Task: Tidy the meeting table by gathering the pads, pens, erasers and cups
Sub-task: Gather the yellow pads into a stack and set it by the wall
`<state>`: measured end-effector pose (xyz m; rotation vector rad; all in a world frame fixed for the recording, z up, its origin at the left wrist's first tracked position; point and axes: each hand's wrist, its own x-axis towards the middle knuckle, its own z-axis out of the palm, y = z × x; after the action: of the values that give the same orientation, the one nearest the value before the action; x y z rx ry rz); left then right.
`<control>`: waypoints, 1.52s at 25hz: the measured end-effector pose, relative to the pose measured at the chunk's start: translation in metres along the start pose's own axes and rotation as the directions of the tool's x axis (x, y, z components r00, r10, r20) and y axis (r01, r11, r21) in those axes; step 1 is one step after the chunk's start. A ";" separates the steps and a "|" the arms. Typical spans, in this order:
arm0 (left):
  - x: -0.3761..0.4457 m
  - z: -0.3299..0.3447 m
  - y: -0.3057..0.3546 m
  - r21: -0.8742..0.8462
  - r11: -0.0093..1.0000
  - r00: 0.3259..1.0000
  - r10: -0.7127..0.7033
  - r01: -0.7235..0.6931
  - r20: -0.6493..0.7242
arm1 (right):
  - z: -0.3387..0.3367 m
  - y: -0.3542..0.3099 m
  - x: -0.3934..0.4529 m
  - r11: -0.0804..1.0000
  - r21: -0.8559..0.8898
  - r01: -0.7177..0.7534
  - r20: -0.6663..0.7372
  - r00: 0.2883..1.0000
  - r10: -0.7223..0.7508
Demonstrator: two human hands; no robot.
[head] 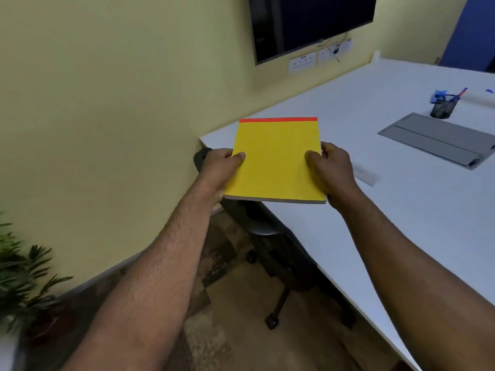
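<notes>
A yellow pad with a red strip along its top edge is held flat in the air over the near left corner of the white meeting table. My left hand grips its left edge, thumb on top. My right hand grips its right edge the same way. Far right on the table stands a black mesh cup with blue pens in it. A small blue thing lies at the far right edge of the view, too small to tell what it is.
A grey cable hatch is set into the tabletop. A black wheeled chair is tucked under the table's left side. A dark screen and wall sockets are on the yellow wall. A potted plant stands at lower left.
</notes>
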<state>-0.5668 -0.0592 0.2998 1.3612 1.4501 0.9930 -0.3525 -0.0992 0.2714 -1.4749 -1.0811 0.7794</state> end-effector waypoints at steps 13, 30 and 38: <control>0.109 -0.225 -0.067 -0.153 0.985 0.973 -0.110 0.079 -0.201 | 0.251 -0.082 0.071 0.979 -0.164 0.122 0.294 0.953 -0.070; 0.448 -0.291 -0.133 -0.160 0.973 0.979 -0.181 0.165 -0.094 | 0.447 -0.039 0.326 0.961 -0.277 0.025 0.322 0.944 0.068; 0.615 -0.290 -0.161 0.101 0.995 0.964 -0.045 0.018 0.262 | 0.512 0.013 0.407 0.893 -0.172 -0.416 0.004 0.906 0.423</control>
<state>-0.8933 0.5468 0.1803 1.4752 1.3275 0.6964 -0.6637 0.4720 0.1979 -1.8786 -0.8817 1.0430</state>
